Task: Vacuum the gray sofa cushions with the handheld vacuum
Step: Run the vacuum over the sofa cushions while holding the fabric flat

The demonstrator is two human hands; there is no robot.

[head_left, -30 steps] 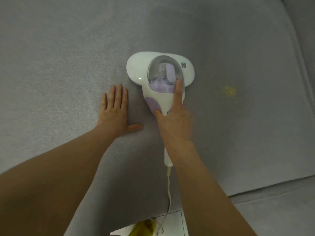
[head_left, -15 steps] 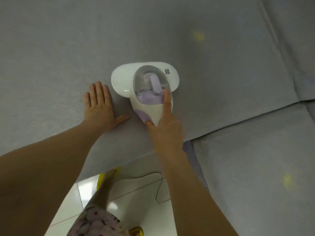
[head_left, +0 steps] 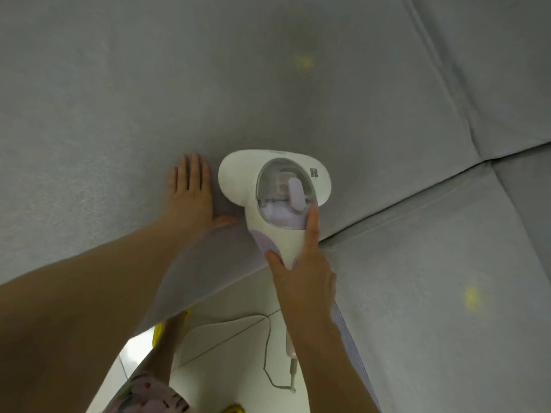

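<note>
matt cloth cushion; glossy plastic vacuum.

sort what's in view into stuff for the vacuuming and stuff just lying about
For the job: handheld vacuum, its cord, gray sofa cushions, right hand holding it, left hand flat on the cushion.
Lying about: flat white shape and yellow thing on the floor.

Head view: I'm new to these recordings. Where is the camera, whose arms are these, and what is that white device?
No robot here: the camera sits on a person's head, looking down at their own arms. The right hand grips the handle of a white and lilac handheld vacuum, whose head rests on a gray sofa cushion. The left hand lies flat on that cushion beside it. A second cushion adjoins at the right. The vacuum's cord hangs to the tiled floor.
</note>
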